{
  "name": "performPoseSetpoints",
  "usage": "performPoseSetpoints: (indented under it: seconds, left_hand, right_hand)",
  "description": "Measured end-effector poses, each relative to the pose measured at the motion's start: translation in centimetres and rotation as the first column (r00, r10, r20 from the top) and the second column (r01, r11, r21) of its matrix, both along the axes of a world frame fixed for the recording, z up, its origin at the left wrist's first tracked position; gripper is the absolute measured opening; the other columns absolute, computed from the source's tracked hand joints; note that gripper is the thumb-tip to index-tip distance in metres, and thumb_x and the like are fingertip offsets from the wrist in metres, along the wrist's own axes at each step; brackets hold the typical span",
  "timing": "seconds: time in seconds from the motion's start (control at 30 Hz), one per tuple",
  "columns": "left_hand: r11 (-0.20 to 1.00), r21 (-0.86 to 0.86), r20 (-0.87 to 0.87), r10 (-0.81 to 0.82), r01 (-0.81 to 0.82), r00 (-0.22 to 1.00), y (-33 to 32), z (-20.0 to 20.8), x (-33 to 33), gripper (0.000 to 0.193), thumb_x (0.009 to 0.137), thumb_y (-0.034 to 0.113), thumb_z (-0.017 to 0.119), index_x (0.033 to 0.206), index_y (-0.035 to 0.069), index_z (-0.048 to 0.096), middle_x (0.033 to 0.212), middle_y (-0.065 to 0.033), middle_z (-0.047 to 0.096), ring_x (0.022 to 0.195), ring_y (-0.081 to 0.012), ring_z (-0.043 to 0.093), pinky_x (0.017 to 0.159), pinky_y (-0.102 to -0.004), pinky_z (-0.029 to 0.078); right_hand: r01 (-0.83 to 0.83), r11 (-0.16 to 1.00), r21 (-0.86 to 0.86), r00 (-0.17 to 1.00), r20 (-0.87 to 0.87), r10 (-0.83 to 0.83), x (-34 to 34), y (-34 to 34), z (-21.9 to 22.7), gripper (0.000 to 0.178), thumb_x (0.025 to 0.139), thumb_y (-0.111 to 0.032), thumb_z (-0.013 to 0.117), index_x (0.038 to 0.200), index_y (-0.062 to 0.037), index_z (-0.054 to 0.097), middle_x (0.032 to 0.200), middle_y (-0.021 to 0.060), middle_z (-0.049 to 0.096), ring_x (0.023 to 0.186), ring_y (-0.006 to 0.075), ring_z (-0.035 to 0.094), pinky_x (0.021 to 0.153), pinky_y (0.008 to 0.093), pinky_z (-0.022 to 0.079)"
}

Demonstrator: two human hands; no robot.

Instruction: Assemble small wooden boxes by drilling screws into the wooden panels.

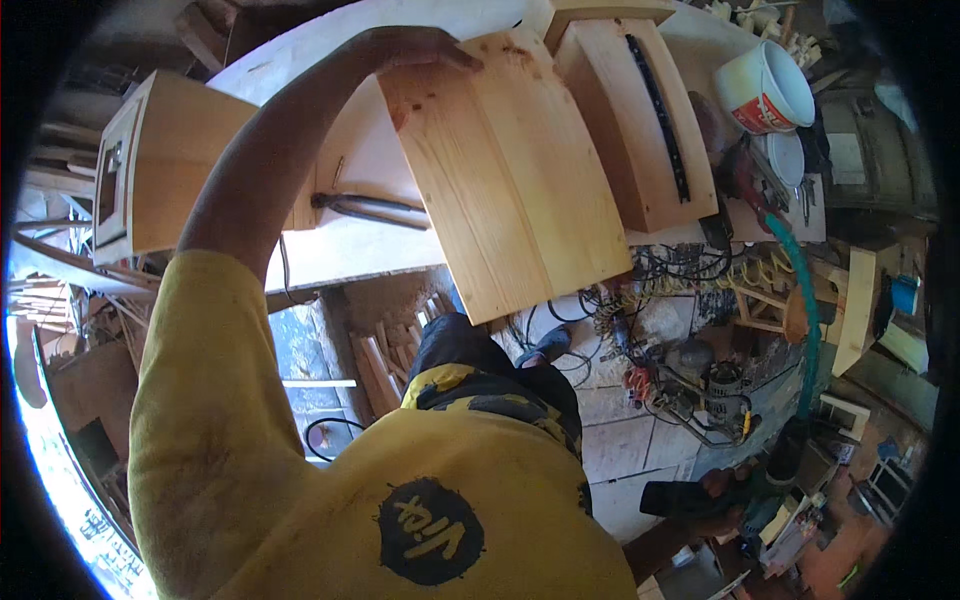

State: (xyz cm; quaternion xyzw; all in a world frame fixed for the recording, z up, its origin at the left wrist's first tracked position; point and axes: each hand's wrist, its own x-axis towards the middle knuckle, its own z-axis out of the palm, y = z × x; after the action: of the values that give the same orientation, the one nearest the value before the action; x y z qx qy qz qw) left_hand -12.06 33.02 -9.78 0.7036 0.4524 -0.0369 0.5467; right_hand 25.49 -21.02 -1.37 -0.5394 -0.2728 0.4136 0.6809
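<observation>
So the left hand (pixel 425 45) has its fingers hooked over the far edge of a knotty pine panel (pixel 515 180), gripping it up there. The right hand (pixel 720 485) is way off at the lower right, and its fingers look wrapped around a dark power tool (pixel 672 498); the lighting's bad, so I can't tell exactly what kind.

What'd worry me: the panel is over the white tabletop (pixel 345 258), but its near end reaches past the front edge in this view. With only one hand on the far end, I reckon it could tip or slide off, and that foot (pixel 548 345) is down on the floor not far from it. A drift right could knock the pine box (pixel 620 130) with the black rail (pixel 658 118) just beside it; a drift left could drag it over the pincers (pixel 330 202). The green hose (pixel 806 290) hangs near messy cables (pixel 690 265), so I'd guess a snag is possible too.

As for direction, the long axis runs from the far edge toward the person's body, near end angled a bit right, grain along that same line. Can't tell if it's flat or tilted up.
</observation>
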Motion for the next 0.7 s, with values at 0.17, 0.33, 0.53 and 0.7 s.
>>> performPoseSetpoints:
  seconds: [0.17,0.33,0.53,0.7]
  left_hand:
    - [0.490,0.803,0.233,0.266,-0.340,0.935,-7.7,-1.0,-3.2,0.054,0.083,0.037,0.063,0.123,0.003,0.048,0.106,-0.0138,0.060,0.090,-0.0170,0.060,0.075,-0.0307,0.049]
    - [0.553,0.535,0.680,0.166,-0.639,0.714,-29.6,-3.5,0.6,0.075,0.074,0.033,0.073,0.131,0.000,0.037,0.134,-0.0173,0.037,0.109,-0.0285,0.051,0.093,-0.0400,0.041]
    - [0.447,0.709,0.370,0.422,-0.545,0.828,-34.8,-6.9,4.0,0.058,0.073,0.005,0.069,0.126,0.016,0.050,0.144,-0.0166,0.023,0.127,-0.0323,0.036,0.097,-0.0402,0.041]
    - [0.376,0.803,0.291,0.430,-0.462,0.855,-34.5,-6.5,3.7,0.056,0.074,0.010,0.069,0.125,0.024,0.051,0.142,-0.0141,0.030,0.124,-0.0306,0.041,0.095,-0.0381,0.043]
  right_hand:
    - [-0.223,0.959,0.178,0.971,-0.043,0.234,4.5,0.3,-2.7,0.050,0.078,-0.023,0.064,0.112,0.0001,0.036,0.100,0.0123,0.044,0.066,0.0178,0.050,0.060,0.0316,0.041]
    - [-0.231,0.947,0.222,0.966,-0.068,0.251,9.1,0.2,-4.9,0.052,0.077,-0.024,0.066,0.110,0.0037,0.037,0.097,0.0137,0.048,0.067,0.0204,0.054,0.060,0.0326,0.044]
    - [-0.420,0.869,0.260,0.857,-0.202,0.474,14.6,-0.5,-6.4,0.050,0.076,-0.021,0.065,0.109,0.0039,0.036,0.099,0.0143,0.046,0.069,0.0224,0.054,0.063,0.0353,0.044]
    - [-0.585,0.773,0.247,0.746,-0.210,0.632,16.1,-1.0,-6.5,0.050,0.075,-0.022,0.064,0.108,0.0036,0.037,0.099,0.0151,0.047,0.070,0.0222,0.054,0.065,0.0345,0.043]
